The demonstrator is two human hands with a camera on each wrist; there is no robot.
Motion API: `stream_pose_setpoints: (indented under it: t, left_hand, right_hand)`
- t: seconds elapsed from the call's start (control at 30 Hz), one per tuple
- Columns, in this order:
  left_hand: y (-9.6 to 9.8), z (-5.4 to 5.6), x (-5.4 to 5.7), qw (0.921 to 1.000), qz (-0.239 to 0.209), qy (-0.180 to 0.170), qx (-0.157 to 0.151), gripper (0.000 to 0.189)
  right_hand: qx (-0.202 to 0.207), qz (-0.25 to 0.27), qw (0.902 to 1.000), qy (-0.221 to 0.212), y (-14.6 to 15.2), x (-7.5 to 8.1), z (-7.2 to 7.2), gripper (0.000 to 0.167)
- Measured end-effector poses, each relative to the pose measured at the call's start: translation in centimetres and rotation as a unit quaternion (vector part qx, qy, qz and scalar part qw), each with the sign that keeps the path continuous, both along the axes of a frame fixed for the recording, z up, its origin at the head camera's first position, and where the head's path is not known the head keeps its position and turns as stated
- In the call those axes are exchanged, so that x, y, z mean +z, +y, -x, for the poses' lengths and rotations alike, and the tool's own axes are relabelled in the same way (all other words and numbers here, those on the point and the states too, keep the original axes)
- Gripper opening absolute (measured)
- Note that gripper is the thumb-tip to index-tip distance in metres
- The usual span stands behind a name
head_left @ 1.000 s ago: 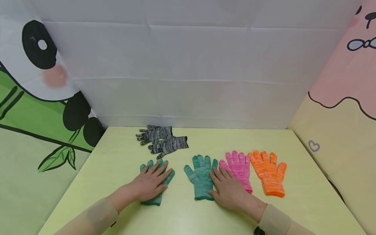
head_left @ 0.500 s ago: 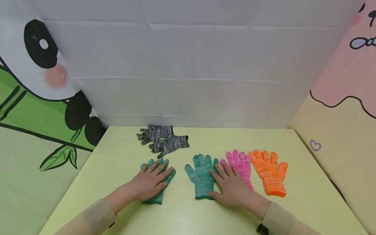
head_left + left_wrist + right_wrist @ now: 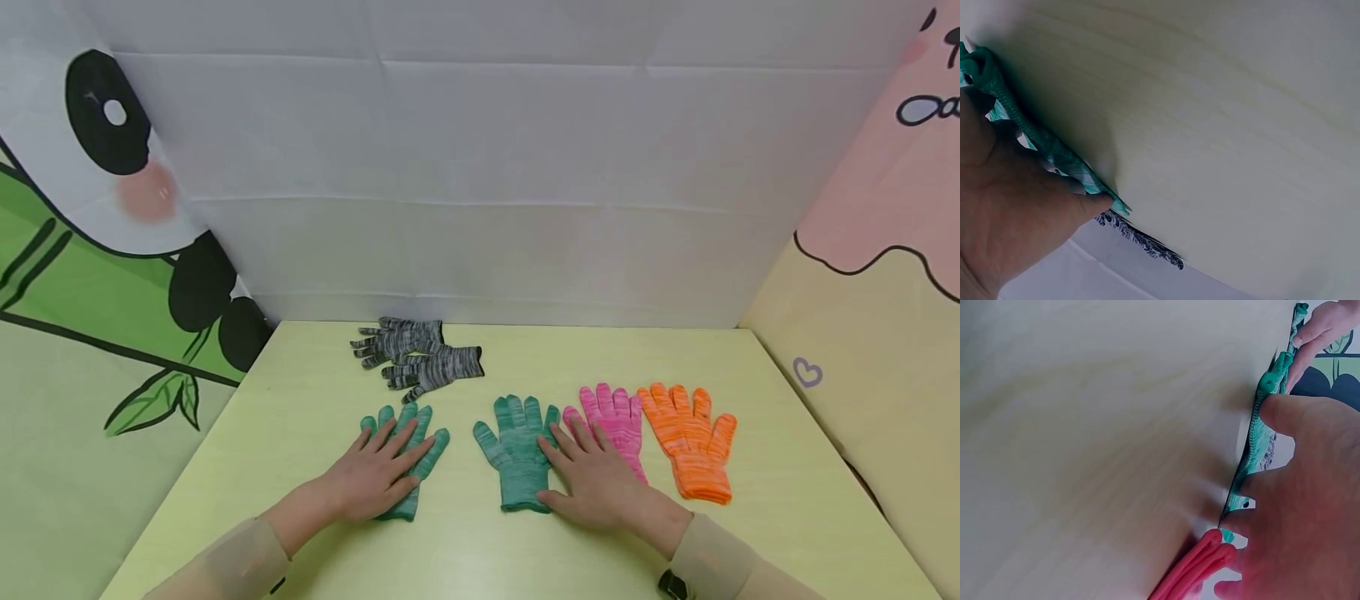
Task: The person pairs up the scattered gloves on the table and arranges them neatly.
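Note:
In the head view my left hand (image 3: 371, 481) lies spread over a teal knit glove (image 3: 425, 461), fingers straight, hiding much of its palm and cuff. A second teal glove (image 3: 517, 458) lies flat to its right, fingers pointing away. My right hand (image 3: 597, 485) is spread at this glove's right edge, its thumb by the cuff; its other fingertips overlap the pink glove (image 3: 617, 421). The left wrist view shows the left thumb against the teal glove (image 3: 1054, 150). In the right wrist view the right thumb and fingers touch the other teal glove (image 3: 1257, 437), above the pink glove (image 3: 1194, 569).
An orange glove (image 3: 693, 450) lies at the right, touching the pink one. Two grey-black gloves (image 3: 431, 367) overlap near the back edge of the pale yellow table (image 3: 480, 550). A white sheet (image 3: 510, 167) rises behind, with printed cartoon panels on both sides.
The right hand has shifted slightly right, covering more of the pink glove's cuff. The left hand has slid a little left on its teal glove. The view has drifted slightly.

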State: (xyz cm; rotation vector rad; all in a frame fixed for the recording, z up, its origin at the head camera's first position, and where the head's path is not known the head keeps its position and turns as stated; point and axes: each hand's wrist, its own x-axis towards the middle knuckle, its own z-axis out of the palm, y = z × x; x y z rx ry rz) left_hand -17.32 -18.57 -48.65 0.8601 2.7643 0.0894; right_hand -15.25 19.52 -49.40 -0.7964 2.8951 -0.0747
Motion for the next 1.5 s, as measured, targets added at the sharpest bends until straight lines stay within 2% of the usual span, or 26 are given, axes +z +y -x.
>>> stream_pose_setpoints:
  t: [0.3,0.37,0.43,0.53,0.6,0.77,0.93,1.03,1.13,1.23,1.3,1.4,1.5]
  left_hand:
    - [-0.2,-0.2,-0.2,0.9999,-0.013,0.008,-0.004,0.062]
    - [0.1,-0.3,0.0,0.9995,-0.011,0.026,0.010,0.063]
    - [0.8,-0.6,0.6,0.9976,-0.010,0.059,0.034,0.064]
    - [2.2,-1.1,1.5,0.9913,-0.022,0.106,0.074,0.063]
    - [3.3,-1.4,2.1,0.9877,-0.032,0.123,0.092,0.062]
    - [5.0,-1.7,2.3,0.9850,-0.027,0.110,0.130,0.060]
    - [5.0,-1.5,2.0,0.9827,0.000,0.089,0.162,0.051]
    - [4.8,-1.6,2.4,0.9844,0.011,0.081,0.156,0.035]
    - [4.8,-2.0,2.8,0.9857,0.033,0.092,0.137,0.020]
    - [4.7,-2.6,2.7,0.9835,0.067,0.111,0.126,0.027]
    - [4.5,-2.8,2.4,0.9814,0.080,0.114,0.132,0.034]
    - [4.1,-2.9,2.2,0.9816,0.071,0.103,0.145,0.035]
    - [3.3,-2.6,2.5,0.9867,0.028,0.075,0.141,0.033]
  right_hand:
    - [-0.004,0.007,0.9999,-0.013,-0.3,0.8,-0.3,0.084]
    - [-0.004,0.009,0.9999,-0.013,-0.3,0.6,-0.2,0.084]
    - [-0.002,0.015,0.9998,-0.015,-0.2,0.5,-0.2,0.084]
    - [0.003,0.024,0.9996,-0.014,-0.1,0.4,-0.2,0.084]
    - [0.000,0.024,0.9996,-0.014,-0.1,0.5,-0.2,0.084]
    - [-0.001,0.024,0.9996,-0.014,-0.2,0.6,-0.1,0.083]
    - [0.002,0.030,0.9994,-0.019,-0.3,0.6,-0.2,0.084]
    - [0.001,0.025,0.9995,-0.017,-0.3,0.7,-0.3,0.084]
    - [-0.001,0.025,0.9996,-0.014,-0.2,0.6,-0.3,0.084]
    - [-0.001,0.028,0.9995,-0.017,-0.2,0.6,-0.3,0.084]
    - [-0.001,0.031,0.9994,-0.018,-0.2,0.6,-0.2,0.084]
    - [0.000,0.036,0.9992,-0.018,-0.2,0.4,-0.2,0.084]
    - [0.001,0.033,0.9994,-0.013,-0.2,0.4,-0.2,0.084]
